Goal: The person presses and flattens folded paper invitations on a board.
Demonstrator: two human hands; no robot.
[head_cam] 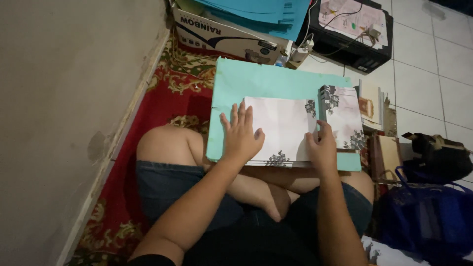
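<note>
My left hand (240,135) lies open, palm down, fingers spread flat on the white floral-printed sheet (281,130). My right hand (321,148) pinches that sheet's right part, where a folded flap (342,117) stands up just beyond the fingers. Beneath both hands, a turquoise board (256,81) rests across my crossed legs. Left of it lies a red patterned carpet (167,103); right, a dark blue bag (423,216).

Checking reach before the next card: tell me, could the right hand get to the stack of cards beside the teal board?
Probably yes: the right hand rests on the folded flowered card at the teal board's right end, and the stack of cards lies just beyond, nothing between.
</note>
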